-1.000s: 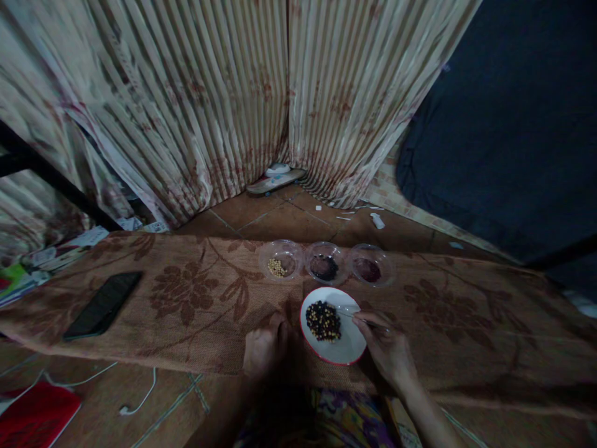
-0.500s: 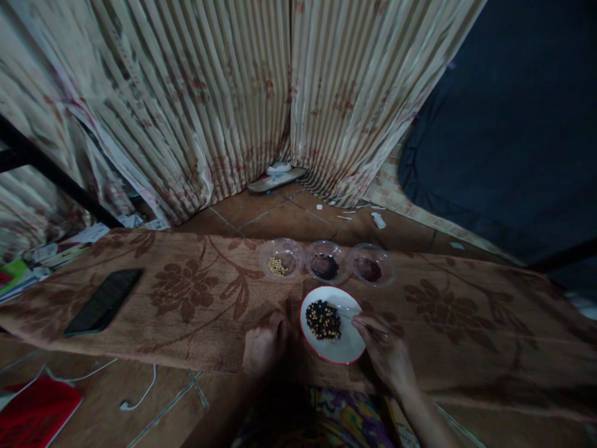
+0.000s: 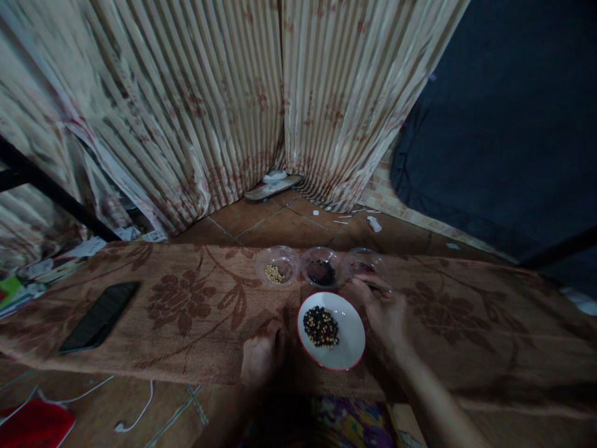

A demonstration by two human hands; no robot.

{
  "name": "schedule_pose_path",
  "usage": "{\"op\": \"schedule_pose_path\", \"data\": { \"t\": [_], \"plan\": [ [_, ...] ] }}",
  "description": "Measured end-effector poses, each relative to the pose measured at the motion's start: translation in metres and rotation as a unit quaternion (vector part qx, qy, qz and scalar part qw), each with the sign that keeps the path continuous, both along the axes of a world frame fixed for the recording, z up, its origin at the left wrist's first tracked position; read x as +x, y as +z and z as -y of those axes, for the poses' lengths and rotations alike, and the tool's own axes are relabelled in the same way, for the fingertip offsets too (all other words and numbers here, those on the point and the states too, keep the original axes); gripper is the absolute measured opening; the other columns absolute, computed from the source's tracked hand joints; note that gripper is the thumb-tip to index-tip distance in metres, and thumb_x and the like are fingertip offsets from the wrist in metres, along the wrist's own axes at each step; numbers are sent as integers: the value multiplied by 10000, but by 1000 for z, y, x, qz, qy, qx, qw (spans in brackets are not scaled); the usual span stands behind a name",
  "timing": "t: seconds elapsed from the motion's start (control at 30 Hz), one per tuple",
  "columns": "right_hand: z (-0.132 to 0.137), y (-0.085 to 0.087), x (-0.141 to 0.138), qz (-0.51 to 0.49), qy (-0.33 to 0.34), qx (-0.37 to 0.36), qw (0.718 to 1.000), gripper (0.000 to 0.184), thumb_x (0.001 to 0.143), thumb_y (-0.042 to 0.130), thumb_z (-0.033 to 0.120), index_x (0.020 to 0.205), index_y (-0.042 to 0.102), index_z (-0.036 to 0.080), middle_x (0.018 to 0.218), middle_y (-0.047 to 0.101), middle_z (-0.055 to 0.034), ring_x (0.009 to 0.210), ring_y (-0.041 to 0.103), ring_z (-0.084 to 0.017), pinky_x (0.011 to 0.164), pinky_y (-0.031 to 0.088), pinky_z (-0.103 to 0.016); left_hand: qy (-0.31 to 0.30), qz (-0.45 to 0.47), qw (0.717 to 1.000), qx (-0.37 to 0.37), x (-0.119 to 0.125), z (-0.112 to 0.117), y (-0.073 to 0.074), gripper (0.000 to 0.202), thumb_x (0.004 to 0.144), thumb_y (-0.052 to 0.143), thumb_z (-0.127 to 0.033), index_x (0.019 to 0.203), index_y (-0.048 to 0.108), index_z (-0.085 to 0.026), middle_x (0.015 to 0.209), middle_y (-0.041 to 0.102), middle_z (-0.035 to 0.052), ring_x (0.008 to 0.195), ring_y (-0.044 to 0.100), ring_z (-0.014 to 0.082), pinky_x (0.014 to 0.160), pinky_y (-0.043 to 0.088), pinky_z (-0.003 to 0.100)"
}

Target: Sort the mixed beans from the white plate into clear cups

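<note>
A white plate with a red rim (image 3: 347, 348) lies on the floral brown cloth (image 3: 186, 305) and holds a heap of mixed dark and pale beans (image 3: 321, 326). Behind it stand three clear bowls: one with pale beans (image 3: 276, 266), one with dark beans (image 3: 321, 267), and a right bowl (image 3: 373, 264). My right hand (image 3: 380, 308) reaches over the right bowl, fingers pinched on a thin tool. My left hand (image 3: 263, 354) rests curled on the cloth just left of the plate.
A black phone (image 3: 99, 316) lies on the cloth at the left. Striped curtains (image 3: 209, 112) hang behind, with a sandal (image 3: 273, 185) on the tiled floor. A white cable (image 3: 135, 410) and a red item (image 3: 32, 423) lie at lower left.
My right hand has moved from over the plate up to the right bowl. The view has shifted slightly. My left hand stays by the plate.
</note>
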State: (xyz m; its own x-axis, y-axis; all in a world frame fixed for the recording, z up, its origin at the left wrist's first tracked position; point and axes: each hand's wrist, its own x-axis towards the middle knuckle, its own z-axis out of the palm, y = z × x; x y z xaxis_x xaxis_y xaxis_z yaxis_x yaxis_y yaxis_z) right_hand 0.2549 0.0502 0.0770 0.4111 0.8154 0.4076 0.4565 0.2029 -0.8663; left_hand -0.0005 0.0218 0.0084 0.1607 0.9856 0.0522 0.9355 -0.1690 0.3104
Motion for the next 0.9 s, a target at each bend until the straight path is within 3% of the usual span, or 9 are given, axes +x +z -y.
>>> {"op": "schedule_pose_path", "data": {
  "t": [0.07, 0.17, 0.4, 0.67, 0.9],
  "plan": [
    [-11, 2, -4, -16, -12, 21, 1000, 196, 805, 670, 377, 806, 726, 189, 888, 727, -73, 853, 672, -211, 776, 526, -338, -2, 2, 1000, 6, -1, 0, -1, 231, 951, 385, -280, 901, 604, -225, 699, 693, 6, 643, 660, 152, 534, 346, 239],
    [-4, -7, -7, -26, -18, 26, 999, 189, 811, 668, 373, 807, 722, 192, 881, 722, -66, 855, 669, -210, 793, 523, -345, -2, 6, 1000, 9, -1, 1, -2, 232, 954, 377, -279, 908, 598, -228, 708, 696, 5, 647, 662, 154, 538, 350, 242],
    [41, -24, -10, 47, 98, -68, 992, 179, 844, 633, 367, 854, 737, 223, 856, 721, -52, 801, 667, -193, 705, 527, -299, -2, 14, 1000, -2, 0, 1, 0, 209, 945, 386, -273, 889, 582, -227, 740, 693, 7, 682, 659, 146, 572, 372, 226],
    [37, -26, -21, 72, 144, -86, 983, 205, 878, 583, 359, 835, 726, 218, 890, 718, -58, 857, 672, -199, 764, 521, -301, -11, 29, 1000, -2, 0, 1, 2, 215, 942, 385, -266, 892, 588, -219, 778, 695, 20, 719, 654, 146, 590, 374, 228],
    [37, -26, -24, 89, 138, -75, 984, 209, 877, 581, 371, 824, 725, 229, 872, 721, -53, 847, 678, -203, 772, 530, -309, -6, 20, 1000, -5, 0, 1, -1, 221, 944, 391, -286, 914, 599, -221, 754, 698, 22, 704, 661, 151, 572, 376, 235]
  ]
}}
